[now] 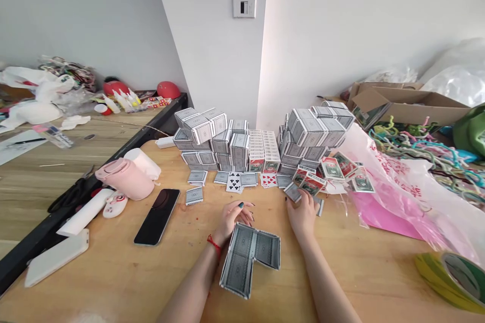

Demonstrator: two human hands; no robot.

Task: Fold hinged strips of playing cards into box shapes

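ok so the L-shaped piece (239,260) covered in card backs sits near, mid bench (125,282), btwn the two forearms, prob there b/c it's easy to reach from either side. Left hand (235,216) is by its far end, fingers loose n half curled, nothing in the grip afaict; can't tell if it's touching the piece. Right hand (304,212) is a bit farther, fingers spread low over the face-down cards (291,192) next to the red-green boxes (313,183); can't tell if it's pinching anything b/c the fingers hide it. Counts: 1 L piece, 2 big card-backed stacks far side, left stack (199,130) n right stack (303,128), prob piled like that b/c flat faces sit steady, w/ 2 columns of boxed decks (256,151) btwn them. Approx 5 loose red-green boxes, plus 2 spots showing faces, 1 black-suit card (234,181) n 1 red-suit card (268,180). Also 1 black phone (157,217) n 1 pink tumbler (127,181) left, 1 roll of yellow tape (428,272) near right, prob at the sides so they're off the cards. Can't count single cards tbh, they overlap.
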